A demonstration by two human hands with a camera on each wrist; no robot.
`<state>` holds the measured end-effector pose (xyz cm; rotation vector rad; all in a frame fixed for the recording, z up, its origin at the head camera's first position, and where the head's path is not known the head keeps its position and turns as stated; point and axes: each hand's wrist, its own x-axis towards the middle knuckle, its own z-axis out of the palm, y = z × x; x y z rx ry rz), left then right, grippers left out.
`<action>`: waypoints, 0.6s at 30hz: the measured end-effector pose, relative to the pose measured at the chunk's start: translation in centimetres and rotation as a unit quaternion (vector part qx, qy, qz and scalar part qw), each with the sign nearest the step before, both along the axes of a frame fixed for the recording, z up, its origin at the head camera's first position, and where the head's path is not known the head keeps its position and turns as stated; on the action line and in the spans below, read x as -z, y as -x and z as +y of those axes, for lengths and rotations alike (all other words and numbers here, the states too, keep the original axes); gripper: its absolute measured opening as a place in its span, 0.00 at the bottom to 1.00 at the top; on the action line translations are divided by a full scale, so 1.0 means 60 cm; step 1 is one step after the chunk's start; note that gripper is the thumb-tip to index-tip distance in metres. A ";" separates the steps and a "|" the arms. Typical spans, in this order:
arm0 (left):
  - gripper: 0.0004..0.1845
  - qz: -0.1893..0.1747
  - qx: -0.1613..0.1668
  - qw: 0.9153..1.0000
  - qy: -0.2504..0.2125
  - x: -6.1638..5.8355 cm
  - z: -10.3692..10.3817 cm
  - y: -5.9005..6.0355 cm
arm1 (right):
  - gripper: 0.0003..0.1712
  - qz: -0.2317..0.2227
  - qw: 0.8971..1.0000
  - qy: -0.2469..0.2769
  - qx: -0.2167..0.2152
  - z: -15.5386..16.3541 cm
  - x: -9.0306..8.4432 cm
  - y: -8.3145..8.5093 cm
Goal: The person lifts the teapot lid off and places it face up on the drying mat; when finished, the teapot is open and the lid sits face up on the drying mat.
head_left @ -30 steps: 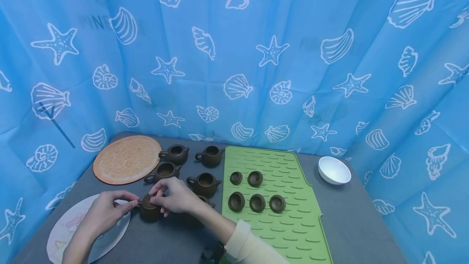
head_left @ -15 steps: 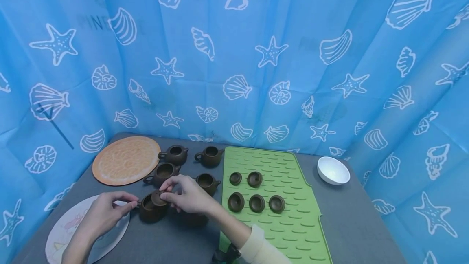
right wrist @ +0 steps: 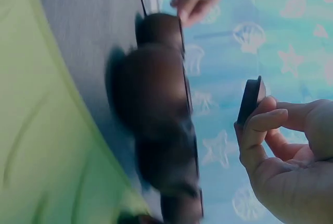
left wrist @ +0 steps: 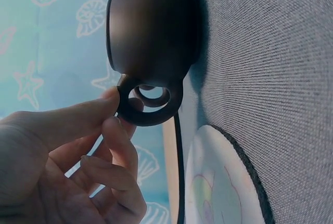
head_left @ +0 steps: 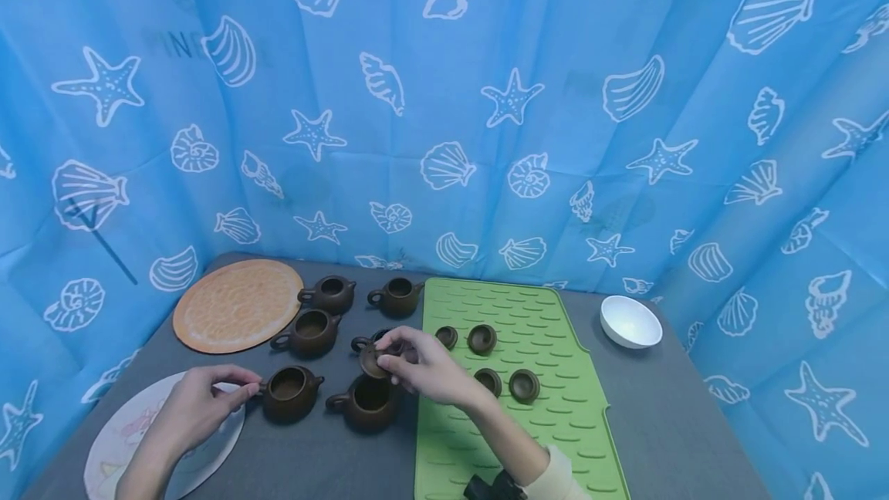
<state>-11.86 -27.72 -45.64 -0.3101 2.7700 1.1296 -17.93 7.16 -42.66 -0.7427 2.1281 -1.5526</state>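
Near the front left, my left hand (head_left: 190, 411) pinches the ring handle (left wrist: 152, 118) of a small dark brown teapot (head_left: 288, 396). That pot stands upright on the grey cloth with its top uncovered. My right hand (head_left: 434, 369) holds a round brown teapot lid (right wrist: 251, 100) between thumb and fingers, raised above the table. Under the lid in the head view is another lidless teapot (head_left: 370, 407), with one more (head_left: 378, 338) partly hidden behind the right hand. Further lidless teapots (head_left: 311, 334) stand behind, in two columns.
A green ridged mat (head_left: 514, 438) lies right of the teapots, with several brown lids (head_left: 524, 386) on it; the right hand and forearm cover part of it. A white bowl (head_left: 630, 322) stands far right. Two round mats, orange (head_left: 239, 305) and white (head_left: 111, 438), lie left.
The right hand has lifted the lid off the teapot at the left hand and carried it rightward, uncovering that pot's opening. The left hand keeps its pinch on the handle.
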 end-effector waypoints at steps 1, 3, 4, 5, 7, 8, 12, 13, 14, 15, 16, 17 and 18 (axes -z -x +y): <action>0.10 0.000 0.000 1.000 0.001 0.000 0.000 0.000 | 0.13 0.001 1.000 -0.001 0.008 0.012 -0.002 0.001; 0.10 0.002 0.000 1.000 0.001 0.000 0.001 0.000 | 0.14 0.006 1.000 -0.003 0.025 0.036 -0.005 0.004; 0.10 0.002 0.001 1.000 0.001 -0.001 0.001 0.000 | 0.15 0.011 0.999 0.000 0.030 0.048 -0.007 0.005; 0.10 0.003 0.002 1.000 0.002 -0.001 0.001 0.000 | 0.16 0.017 0.999 0.002 0.033 0.062 -0.009 0.008; 0.10 0.004 0.004 1.000 0.003 -0.001 0.001 0.000 | 0.20 0.032 0.999 0.009 0.033 0.089 -0.013 0.013; 0.10 0.005 0.004 1.000 0.003 -0.001 0.001 0.000 | 0.22 0.041 0.999 0.014 0.031 0.103 -0.014 0.016; 0.10 0.003 0.004 1.000 0.003 0.001 0.001 0.001 | 0.28 0.043 0.998 0.040 0.017 0.156 -0.019 0.025; 0.10 0.001 0.004 1.000 0.002 0.001 0.001 0.001 | 0.28 0.041 0.998 0.042 0.020 0.169 -0.018 0.027; 0.10 0.000 0.003 1.000 0.002 0.002 0.001 0.001 | 0.28 0.037 0.998 0.043 0.026 0.181 -0.018 0.029; 0.10 -0.002 0.003 1.000 0.002 0.002 0.001 0.001 | 0.28 0.031 0.998 0.044 0.034 0.192 -0.017 0.032; 0.11 -0.003 0.002 1.000 0.001 0.003 0.000 0.000 | 0.27 0.027 0.998 0.044 0.042 0.203 -0.014 0.035; 0.11 -0.005 0.002 1.000 0.001 0.004 0.000 0.000 | 0.27 0.021 0.997 0.042 0.053 0.214 -0.012 0.038; 0.11 -0.005 0.002 1.000 0.000 0.004 -0.001 0.000 | 0.27 0.015 0.997 0.041 0.064 0.224 -0.009 0.041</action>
